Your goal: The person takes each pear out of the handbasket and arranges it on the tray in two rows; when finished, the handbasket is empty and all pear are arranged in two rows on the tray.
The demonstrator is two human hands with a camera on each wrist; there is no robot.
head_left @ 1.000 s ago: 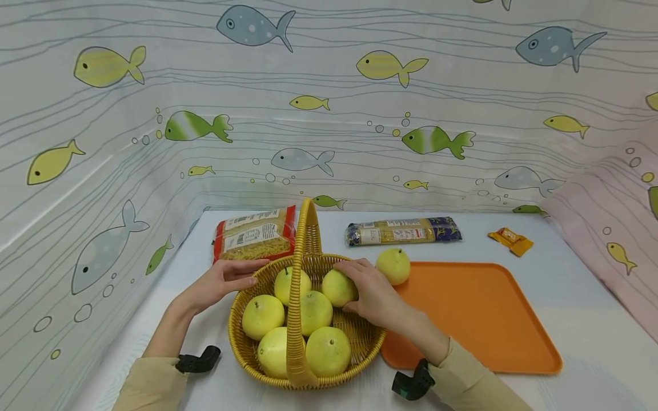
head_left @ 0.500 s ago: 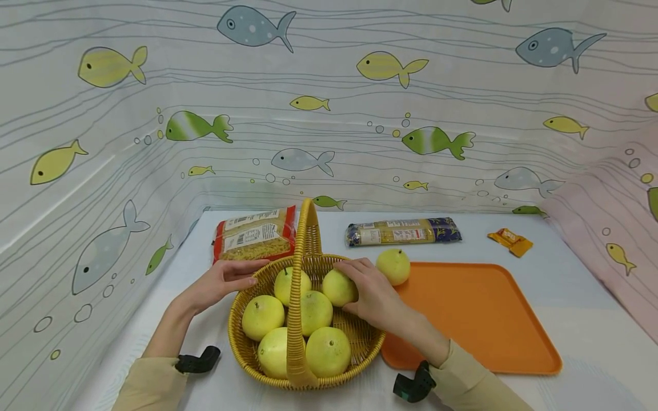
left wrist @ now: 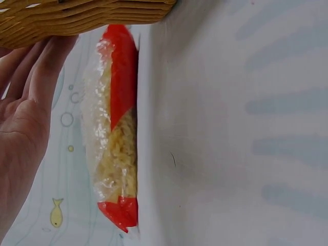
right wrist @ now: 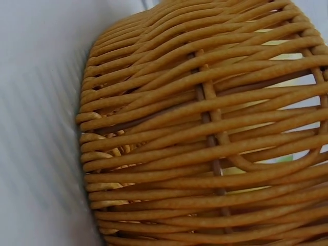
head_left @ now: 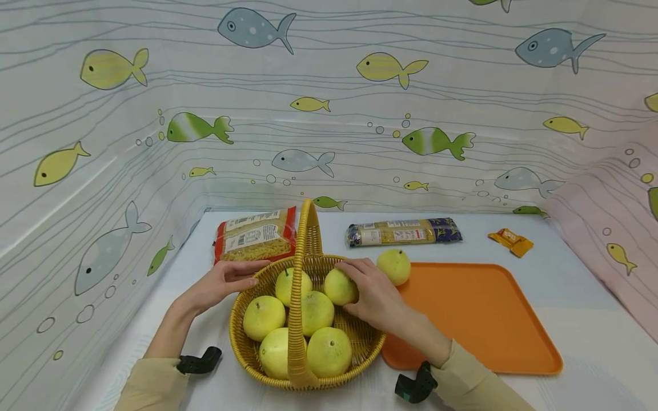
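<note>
A wicker basket (head_left: 241,354) with a tall arched handle stands in the middle of the head view, several round yellow-green pears inside it. My right hand (head_left: 377,299) reaches over its right rim and grips the pear (head_left: 339,287) at the back right, fingers over the far side and thumb at the near side. At the back left rim is my left hand (head_left: 213,285), its fingers stretched out along the outside. The left wrist view shows those fingers right at the basket's woven side (left wrist: 102,13). Basket weave (right wrist: 205,128) fills most of the right wrist view, and the right hand is hidden there.
An orange tray (head_left: 473,319) lies right of the basket, a single pear (head_left: 393,266) at its back left corner. Behind are a red-edged pasta bag (head_left: 257,234), a long spaghetti pack (head_left: 403,232) and a small orange packet (head_left: 511,241). Fish-patterned sheeting (head_left: 360,165) walls the table.
</note>
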